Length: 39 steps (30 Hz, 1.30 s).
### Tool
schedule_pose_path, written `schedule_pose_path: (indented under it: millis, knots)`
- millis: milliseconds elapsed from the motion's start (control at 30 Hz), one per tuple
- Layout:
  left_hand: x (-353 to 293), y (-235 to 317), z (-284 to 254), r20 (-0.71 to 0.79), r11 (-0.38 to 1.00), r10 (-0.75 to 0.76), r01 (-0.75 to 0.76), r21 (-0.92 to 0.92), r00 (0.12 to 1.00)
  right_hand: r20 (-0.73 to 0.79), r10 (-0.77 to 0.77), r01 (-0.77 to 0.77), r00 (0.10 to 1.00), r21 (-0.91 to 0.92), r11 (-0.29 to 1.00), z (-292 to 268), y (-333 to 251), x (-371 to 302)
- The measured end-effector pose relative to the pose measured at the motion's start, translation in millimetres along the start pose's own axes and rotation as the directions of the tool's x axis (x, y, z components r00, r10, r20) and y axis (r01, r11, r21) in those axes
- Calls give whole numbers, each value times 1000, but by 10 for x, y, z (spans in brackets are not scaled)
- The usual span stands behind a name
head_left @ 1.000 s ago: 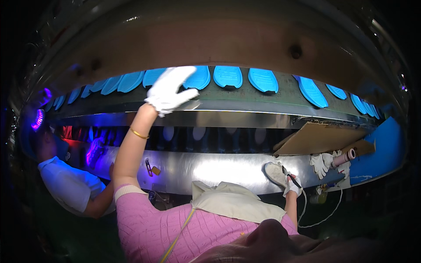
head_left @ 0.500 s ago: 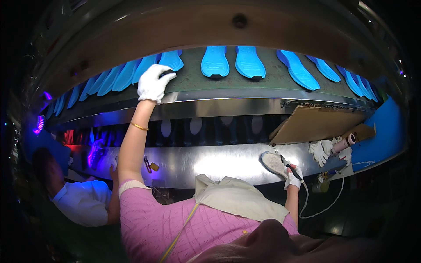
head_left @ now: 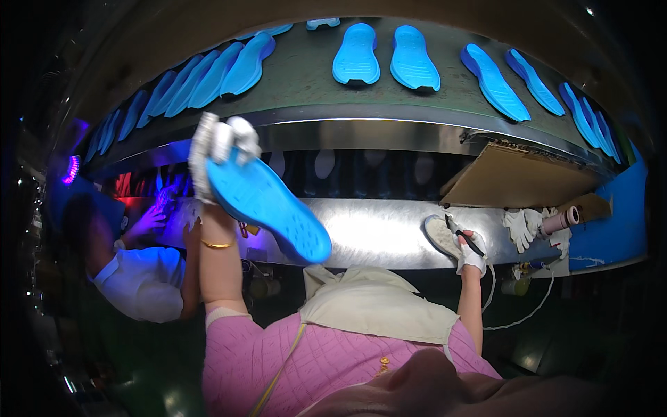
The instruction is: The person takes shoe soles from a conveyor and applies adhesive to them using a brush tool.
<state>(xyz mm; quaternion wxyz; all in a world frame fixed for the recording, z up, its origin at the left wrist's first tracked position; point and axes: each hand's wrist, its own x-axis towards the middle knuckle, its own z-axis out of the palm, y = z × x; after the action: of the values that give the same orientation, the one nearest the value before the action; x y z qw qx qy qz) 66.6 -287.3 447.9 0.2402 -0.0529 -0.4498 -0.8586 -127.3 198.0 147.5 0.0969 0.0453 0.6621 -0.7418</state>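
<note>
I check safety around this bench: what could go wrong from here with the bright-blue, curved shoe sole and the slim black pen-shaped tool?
The left hand grips the bright-blue, curved shoe sole near its upper end only, so it might slip or swing. The thin white cord hanging loose beside the right hand could snag and jerk the slim black pen-shaped tool.

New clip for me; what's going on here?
The person's white-gloved left grip holds a bright blue, foot-shaped sole in the air, off the dark green belt where more blue soles lie. The white-gloved right grip holds a slim black pen-shaped tool beside an off-white oval pad on the shiny metal worktop. A co-worker in a pale shirt is to the left.
</note>
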Motion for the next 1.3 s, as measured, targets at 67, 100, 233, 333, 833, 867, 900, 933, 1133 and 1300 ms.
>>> schedule_pose_path:
  millis: [67, 100, 233, 333, 833, 867, 900, 933, 1133, 1300]
  knots:
    - [-181, -425, -99, -3, 982, -154, 153, -115, 988, 0, 12, -12, 1000, 54, 998, 17, 35, 44]
    - [-257, -613, -168, 2, 953, -238, 234, -193, 971, -1, 22, -21, 1000, 92, 996, 24, 43, 51]
    - [-677, -1280, -322, 143, 804, -381, 404, -437, 913, -39, 86, -80, 996, 123, 989, 129, -42, 7]
    - [-997, -1617, -197, -84, 718, -478, 334, -611, 874, 104, 12, -16, 994, 31, 999, 335, -298, -122]
    - [-793, -1883, 480, -64, 802, -441, 360, -477, 895, 553, -227, 174, 802, 147, 974, 1800, -1591, -833]
    - [-796, -1893, 510, -60, 811, -449, 378, -447, 892, 561, -239, 181, 793, 157, 971, 1827, -1591, -847]
    - [-805, -1898, 541, -15, 790, -436, 374, -486, 900, 554, -238, 173, 798, 169, 970, 1849, -1591, -859]
    - [-819, -1912, 580, 7, 773, -427, 369, -515, 904, 552, -229, 142, 802, 196, 970, 1866, -1591, -866]
    - [-828, -1969, 763, 58, 719, -399, 352, -599, 915, 483, -255, 186, 838, 186, 965, 1919, -1590, -865]
    - [-815, -2005, 797, -49, 800, -432, 358, -482, 900, 473, -266, 174, 840, 229, 958, 1886, -1572, -811]
